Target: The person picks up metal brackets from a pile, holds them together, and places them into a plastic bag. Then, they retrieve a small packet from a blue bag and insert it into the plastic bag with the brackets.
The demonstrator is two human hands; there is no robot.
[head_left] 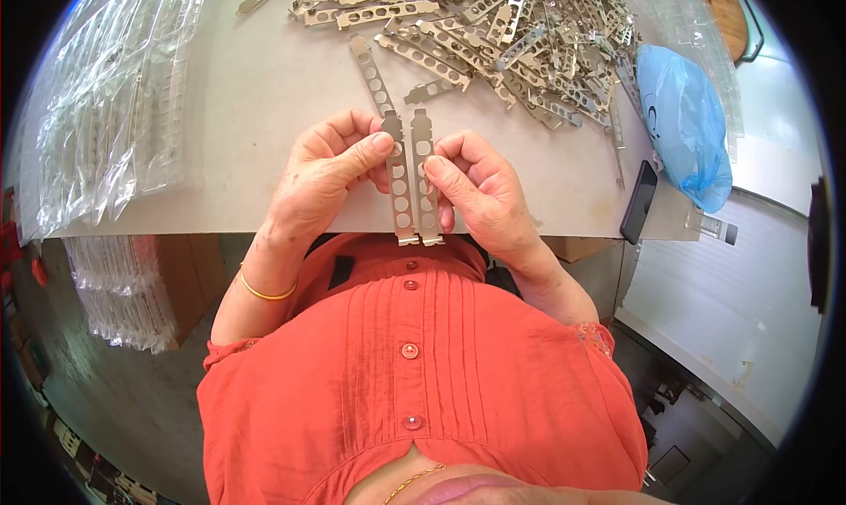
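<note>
My left hand pinches a flat metal bracket with a row of round holes between thumb and fingers. A second perforated metal bracket is gripped in my right hand. Both brackets stand nearly parallel, side by side with a narrow gap, their bent ends toward my body at the table's front edge. Just beyond my left fingertips, another loose bracket lies on the table. A large heap of similar brackets spreads over the far middle and right of the table.
Clear plastic sleeves are stacked on the table's left side. To the right are a blue plastic bag and a dark phone near the table edge. Below the table at left, more plastic-wrapped packs stand beside a cardboard box.
</note>
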